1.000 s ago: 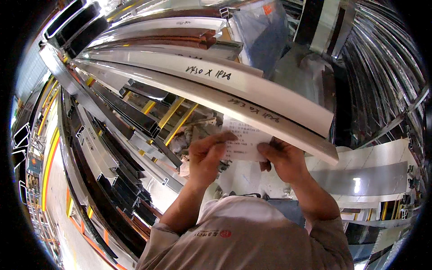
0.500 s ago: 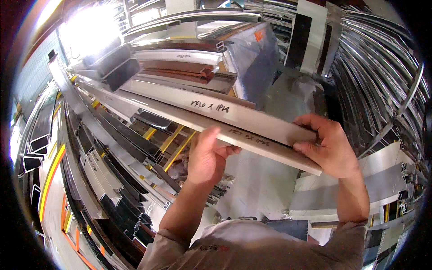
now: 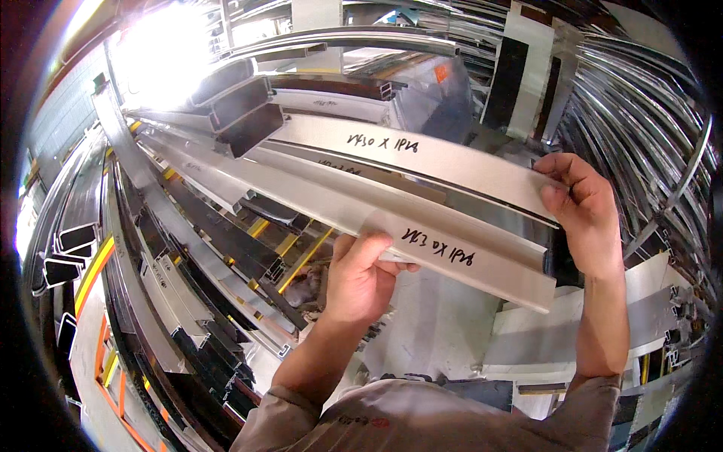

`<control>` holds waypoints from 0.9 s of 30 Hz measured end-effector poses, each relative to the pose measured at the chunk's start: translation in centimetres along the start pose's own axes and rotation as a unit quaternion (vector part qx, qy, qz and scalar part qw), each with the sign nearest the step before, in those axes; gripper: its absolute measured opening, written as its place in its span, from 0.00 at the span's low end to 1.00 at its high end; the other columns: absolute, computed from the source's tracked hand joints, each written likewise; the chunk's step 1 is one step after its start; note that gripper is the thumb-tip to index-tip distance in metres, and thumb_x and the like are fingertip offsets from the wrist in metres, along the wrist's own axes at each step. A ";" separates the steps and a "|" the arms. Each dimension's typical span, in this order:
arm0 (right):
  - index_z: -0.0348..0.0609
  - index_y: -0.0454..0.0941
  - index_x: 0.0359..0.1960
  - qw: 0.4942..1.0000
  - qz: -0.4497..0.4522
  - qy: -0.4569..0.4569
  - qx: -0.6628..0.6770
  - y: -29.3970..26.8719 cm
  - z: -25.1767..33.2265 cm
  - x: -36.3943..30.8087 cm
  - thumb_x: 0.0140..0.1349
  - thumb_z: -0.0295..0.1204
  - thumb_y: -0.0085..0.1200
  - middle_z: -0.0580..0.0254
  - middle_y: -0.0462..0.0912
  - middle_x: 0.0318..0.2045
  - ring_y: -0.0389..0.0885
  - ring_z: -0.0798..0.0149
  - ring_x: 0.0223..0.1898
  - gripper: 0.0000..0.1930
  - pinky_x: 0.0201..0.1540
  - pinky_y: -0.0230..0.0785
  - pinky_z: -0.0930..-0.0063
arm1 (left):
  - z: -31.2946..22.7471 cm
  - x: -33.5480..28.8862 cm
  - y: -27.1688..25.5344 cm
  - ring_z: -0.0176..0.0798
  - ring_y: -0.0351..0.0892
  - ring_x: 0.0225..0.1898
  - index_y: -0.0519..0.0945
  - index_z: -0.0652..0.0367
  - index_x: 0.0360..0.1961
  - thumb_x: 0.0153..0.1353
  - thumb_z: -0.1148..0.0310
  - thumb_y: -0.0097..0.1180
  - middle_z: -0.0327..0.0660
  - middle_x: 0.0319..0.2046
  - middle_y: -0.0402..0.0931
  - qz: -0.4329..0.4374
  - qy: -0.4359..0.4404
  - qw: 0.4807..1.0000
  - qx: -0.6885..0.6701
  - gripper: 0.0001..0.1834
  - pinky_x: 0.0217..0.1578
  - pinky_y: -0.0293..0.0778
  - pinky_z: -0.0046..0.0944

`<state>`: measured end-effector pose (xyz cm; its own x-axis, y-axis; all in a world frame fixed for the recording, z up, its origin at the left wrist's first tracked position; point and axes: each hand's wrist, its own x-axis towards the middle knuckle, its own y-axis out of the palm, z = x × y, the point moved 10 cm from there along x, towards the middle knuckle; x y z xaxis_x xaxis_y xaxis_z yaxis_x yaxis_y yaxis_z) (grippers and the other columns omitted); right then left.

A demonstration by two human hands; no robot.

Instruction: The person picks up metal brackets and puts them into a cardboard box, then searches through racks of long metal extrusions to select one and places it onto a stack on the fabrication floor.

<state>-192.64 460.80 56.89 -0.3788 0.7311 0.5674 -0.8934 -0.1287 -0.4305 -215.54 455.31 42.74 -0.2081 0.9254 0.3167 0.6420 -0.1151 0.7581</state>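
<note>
Racks of long, thin, silvery metal profiles (image 3: 648, 135) line the right side of a crowded workshop, and a pale smooth floor (image 3: 429, 309) shows below the hands. Dark hollow box-section profiles (image 3: 242, 120) stick out end-on at upper left, beside a strong glare (it washes out whatever lies behind).

Across the middle, in front of the person's chest, runs a long cream metal channel (image 3: 339, 205) with black handwriting on its near face. Beyond it, a flat-faced cream metal strip (image 3: 459, 160), also marked by hand, stands apart from it at the right end. Both seem laid lengthwise because of their length, and the marked faces are probably turned up so they can be read.

Thumb on the near edge and fingers curled beneath, the left hand (image 3: 367, 275) is closed on the channel; a small white edge shows under its fingers, too little to identify. Further right, the right hand (image 3: 581, 207) pinches the strip near its end, thumb on the face and fingers over the top, presumably to steady it away from the channel.
</note>
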 end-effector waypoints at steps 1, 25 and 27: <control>0.32 0.76 0.46 1.000 0.005 -0.007 -0.010 0.1 0.5 -0.2 0.62 0.20 0.53 0.67 0.79 0.36 0.72 0.75 0.38 0.11 0.44 0.66 0.80 | 0.0 0.0 0.1 0.44 0.83 0.39 0.77 0.67 0.50 0.64 0.70 0.49 0.48 0.42 0.82 0.011 0.002 1.000 -0.002 0.16 0.37 0.77 0.44; 0.31 0.76 0.48 0.977 0.163 0.132 0.029 3.2 1.1 -2.5 0.59 0.38 0.65 0.63 0.80 0.36 0.75 0.73 0.40 0.23 0.45 0.68 0.77 | 3.5 2.0 -2.9 0.43 0.69 0.61 0.64 0.61 0.65 0.59 0.65 0.57 0.44 0.58 0.70 0.043 0.097 0.994 -0.014 0.33 0.60 0.68 0.46; 0.29 0.75 0.47 0.977 0.181 0.115 -0.023 3.8 0.9 -2.4 0.39 0.51 0.78 0.57 0.82 0.37 0.78 0.69 0.40 0.42 0.46 0.71 0.73 | 4.5 2.3 -2.6 0.42 0.68 0.62 0.62 0.58 0.66 0.59 0.66 0.57 0.42 0.59 0.69 0.053 0.062 0.996 -0.045 0.34 0.60 0.68 0.46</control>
<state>-195.33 457.99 54.58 -0.5986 0.7751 0.2024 -0.6973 -0.3798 -0.6080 -214.39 459.39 38.96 -0.2362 0.8548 0.4620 0.5976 -0.2472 0.7628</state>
